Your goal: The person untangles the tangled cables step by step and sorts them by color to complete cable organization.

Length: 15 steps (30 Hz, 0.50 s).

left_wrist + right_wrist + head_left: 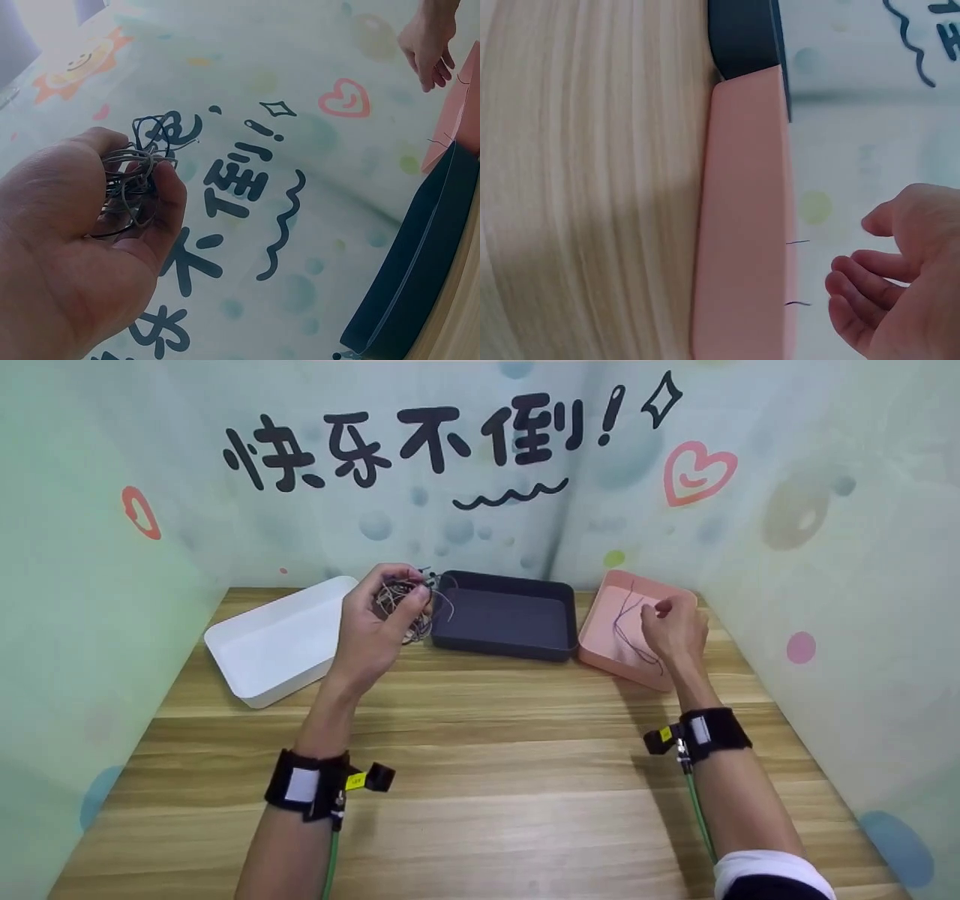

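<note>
The wire bundle [395, 595] sat gripped in the curled left hand [370, 631], well left of the right hand [679, 631], whose loosely bent, empty fingers hung above the pink tray [622, 666], bundle's long axis unclear.

Three trays sit side by side on the table [480, 795], in front of the back wall [300, 532]: first the left tray [277, 637], then the middle tray [506, 619], then, just beside that, the right tray [600, 631]. The left hand [371, 630] is up between the left tray and the middle tray, with a bunch of wires [131, 176] in it. The right hand [677, 630] is over the right tray, and a few loose wires [616, 628] lie in that tray, to the hand's left.
</note>
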Motion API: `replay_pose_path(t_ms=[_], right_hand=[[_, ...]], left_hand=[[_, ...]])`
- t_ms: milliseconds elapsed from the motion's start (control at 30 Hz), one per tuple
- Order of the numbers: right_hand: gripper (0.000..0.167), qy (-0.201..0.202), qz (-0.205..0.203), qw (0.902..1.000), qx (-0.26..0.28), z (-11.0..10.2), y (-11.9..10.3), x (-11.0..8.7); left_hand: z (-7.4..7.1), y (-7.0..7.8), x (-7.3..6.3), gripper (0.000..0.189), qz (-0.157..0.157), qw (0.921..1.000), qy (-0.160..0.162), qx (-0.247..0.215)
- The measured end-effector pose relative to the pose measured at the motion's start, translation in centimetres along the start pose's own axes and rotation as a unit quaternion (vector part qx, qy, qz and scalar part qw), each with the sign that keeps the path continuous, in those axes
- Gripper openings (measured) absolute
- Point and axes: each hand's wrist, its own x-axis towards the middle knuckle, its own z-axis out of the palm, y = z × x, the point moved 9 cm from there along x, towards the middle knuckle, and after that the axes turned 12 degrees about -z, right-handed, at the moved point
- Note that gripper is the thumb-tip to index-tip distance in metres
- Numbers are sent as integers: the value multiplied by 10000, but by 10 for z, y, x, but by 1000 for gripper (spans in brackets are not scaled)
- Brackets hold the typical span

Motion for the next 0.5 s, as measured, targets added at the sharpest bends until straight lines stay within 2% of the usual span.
replay_pose_path(t_ms=[67, 133, 233, 367, 500], right_hand=[[47, 170, -288, 9989, 339, -5, -13, -2], [53, 92, -683, 9949, 734, -5, -31, -6], [68, -453, -1322, 9842, 1086, 1, -61, -17], [84, -1304, -1925, 9659, 1141, 12, -104, -39], [91, -1684, -2393, 9468, 1340, 18, -147, -61]], left_hand=[[1, -1, 0, 22, -39, 10000, -27, -1], [2, -1, 0, 22, -69, 10000, -57, -35], [4, -2, -1, 24, -101, 9998, -128, -109], [10, -1, -1, 26, -60, 9996, -229, -155], [17, -1, -3, 24, 11, 9995, -292, -130]])
